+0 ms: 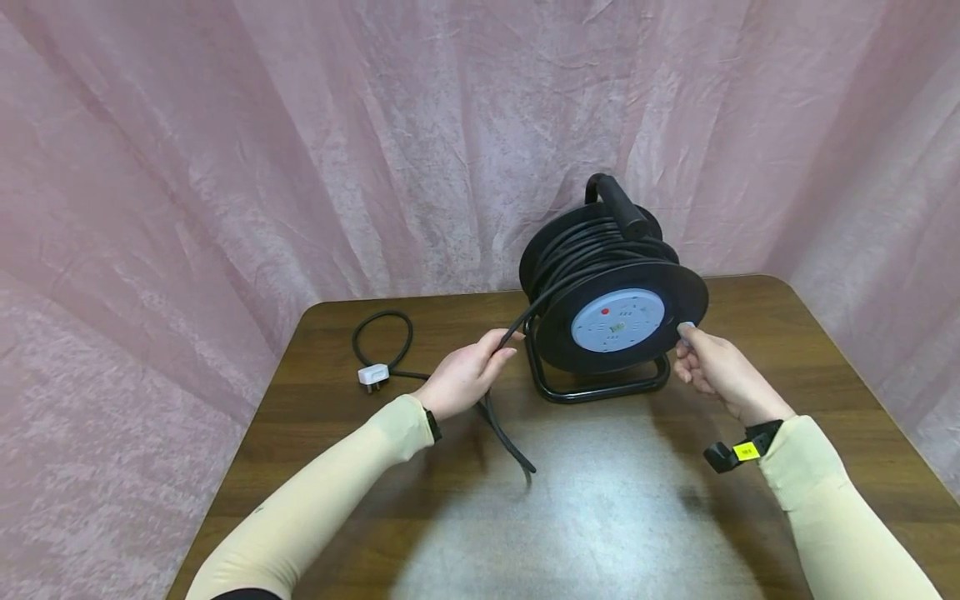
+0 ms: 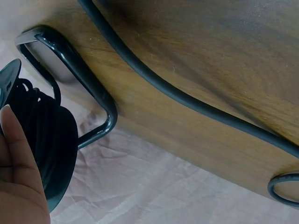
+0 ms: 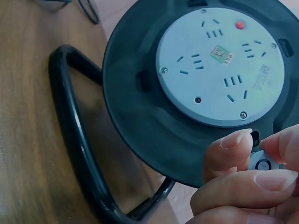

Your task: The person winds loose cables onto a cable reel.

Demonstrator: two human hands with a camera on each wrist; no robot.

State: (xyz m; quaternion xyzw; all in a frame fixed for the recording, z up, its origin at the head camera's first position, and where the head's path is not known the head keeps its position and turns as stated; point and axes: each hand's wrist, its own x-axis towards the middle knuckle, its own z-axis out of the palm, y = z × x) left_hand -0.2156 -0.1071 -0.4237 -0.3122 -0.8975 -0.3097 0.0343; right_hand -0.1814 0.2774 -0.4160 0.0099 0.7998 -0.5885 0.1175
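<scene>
A black cable reel (image 1: pixel 555 346) stands on its tubular metal frame (image 1: pixel 600 393), with black cable (image 1: pixel 577 250) wound round the drum. Its front disc carries a pale blue socket panel (image 3: pixel 219 67) with a red button. My left hand (image 1: pixel 461 377) grips the loose cable (image 1: pixel 522 315) left of the reel, thumb on one side and fingers on the other. From that hand the slack (image 2: pixel 187 102) hangs down in a bend. My right hand (image 1: pixel 716 371) pinches a small grey knob (image 3: pixel 263 164) near the disc's rim between thumb and fingers.
A white plug (image 1: pixel 373 374) lies at the left of the wooden table (image 1: pixel 315 467), with a loop of cable (image 1: pixel 408 333) behind it. The reel's carrying handle (image 1: pixel 618 204) rises at the top. Pink curtain (image 1: pixel 420 150) hangs directly behind the table.
</scene>
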